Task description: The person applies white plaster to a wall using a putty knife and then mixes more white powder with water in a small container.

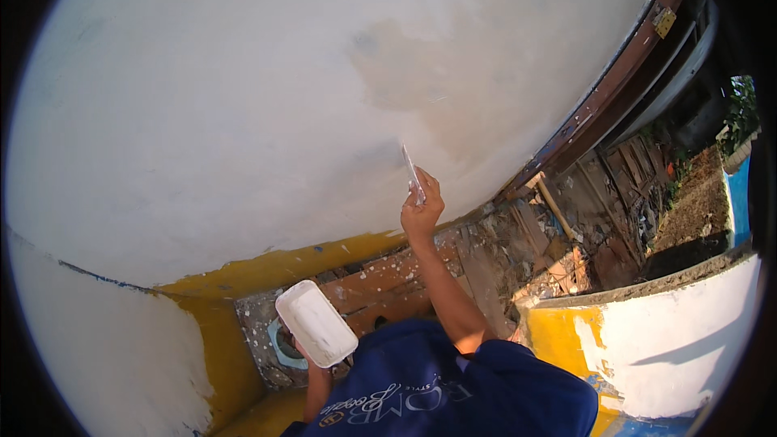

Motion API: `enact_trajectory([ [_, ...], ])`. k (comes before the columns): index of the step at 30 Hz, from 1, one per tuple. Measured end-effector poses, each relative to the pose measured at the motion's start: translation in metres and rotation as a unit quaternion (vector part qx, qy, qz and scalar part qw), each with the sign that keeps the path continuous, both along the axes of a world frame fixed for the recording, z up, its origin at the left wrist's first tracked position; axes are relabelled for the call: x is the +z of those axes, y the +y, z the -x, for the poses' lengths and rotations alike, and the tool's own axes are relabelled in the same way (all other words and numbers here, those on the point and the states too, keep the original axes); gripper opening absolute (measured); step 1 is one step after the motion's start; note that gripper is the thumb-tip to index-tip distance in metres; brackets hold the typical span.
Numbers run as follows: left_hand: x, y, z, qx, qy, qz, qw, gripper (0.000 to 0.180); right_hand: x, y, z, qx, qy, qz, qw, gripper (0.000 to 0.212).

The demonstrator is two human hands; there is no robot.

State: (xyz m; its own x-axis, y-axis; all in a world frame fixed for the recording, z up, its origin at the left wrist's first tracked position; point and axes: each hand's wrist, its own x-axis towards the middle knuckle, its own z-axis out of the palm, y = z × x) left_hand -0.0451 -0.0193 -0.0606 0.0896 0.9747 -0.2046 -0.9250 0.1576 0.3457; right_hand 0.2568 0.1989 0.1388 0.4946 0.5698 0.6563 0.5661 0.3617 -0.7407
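My right hand (422, 210) is raised in the middle of the view, its fingers closed round a putty knife (409, 166). The knife's thin edge points up and meets or nearly meets the pale plastered wall (202, 129). Above it, a beige-grey patch (421, 73) stands out against the whiter surface. Low on the left, my left hand (317, 374) grips a white rectangular tub (343, 353) from below, so most of its fingers are hidden. White paste coats the inside of the tub, which tilts toward me.
A yellow band (243, 273) runs along the wall's foot. Below lie paint-spattered boards (380, 283) and a pale-blue-rimmed round container (283, 348). To the right are a brown door frame (595, 105), wood debris (542, 235) and a low white-and-yellow wall (647, 340).
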Motion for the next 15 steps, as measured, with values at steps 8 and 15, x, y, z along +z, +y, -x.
enact_trajectory([
  [8,0.018,-0.017,0.005,0.021,-0.022,-0.019,0.999,0.082,0.074,0.033,-0.072,-0.146,0.08,-0.057,0.984,0.044],
  [15,0.001,-0.016,0.01,0.011,-0.005,-0.002,1.0,0.084,0.042,0.016,-0.007,-0.049,-0.066,-0.041,0.996,0.052],
])
